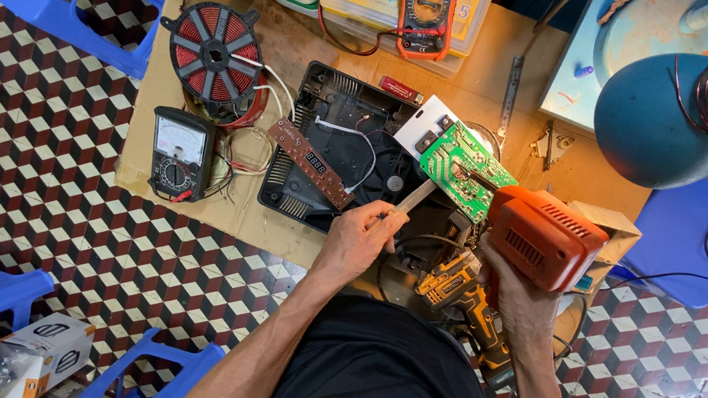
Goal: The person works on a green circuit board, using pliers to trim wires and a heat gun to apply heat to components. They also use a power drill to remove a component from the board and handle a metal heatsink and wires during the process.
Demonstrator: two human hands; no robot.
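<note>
Both bare forearms reach forward from the lap, elbows bent. The left hand (357, 239) is curled in a closed grip, knuckles up, thumb pressed along the fingers — wrist nearly straight. The right hand (520, 296) is raised a little higher, its fingers wrapped tight in a fist-like grip, the wrist cocked upward.

Soldering gun (545, 237) tip contact on green board (465, 167) unclear
</note>
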